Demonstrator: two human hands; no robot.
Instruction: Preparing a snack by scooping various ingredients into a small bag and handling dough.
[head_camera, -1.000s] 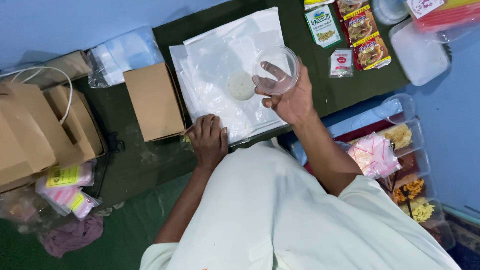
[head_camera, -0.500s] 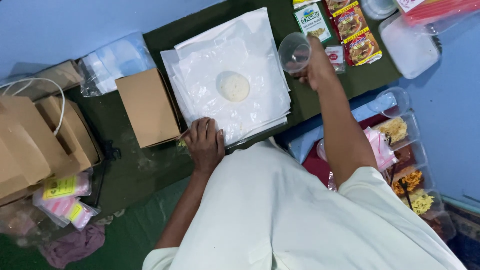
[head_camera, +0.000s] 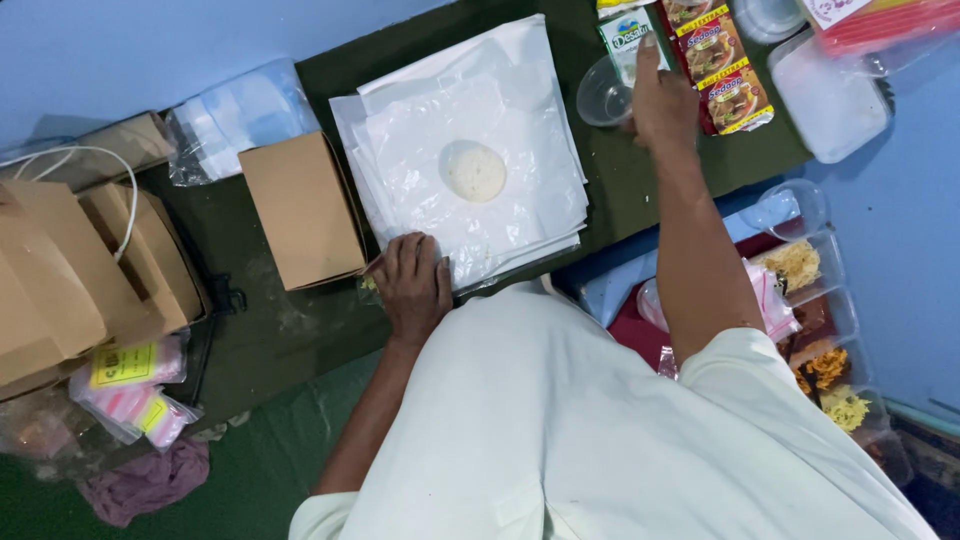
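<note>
Setting clear cup (head_camera: 603, 97) down at one o'clock, right hand (head_camera: 662, 100) loosely gripping it (left hand (head_camera: 415, 280) flat, open, pinning plastic sheets (head_camera: 520, 170))

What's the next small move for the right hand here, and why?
Probably let go of the clear plastic cup and draw the right hand back toward the round rice mound. The cup sits on the dark green mat beside the paper sheets, apparently empty, and the mound lies unwrapped mid-sheet. The left hand pins the sheets' near edge.
</note>
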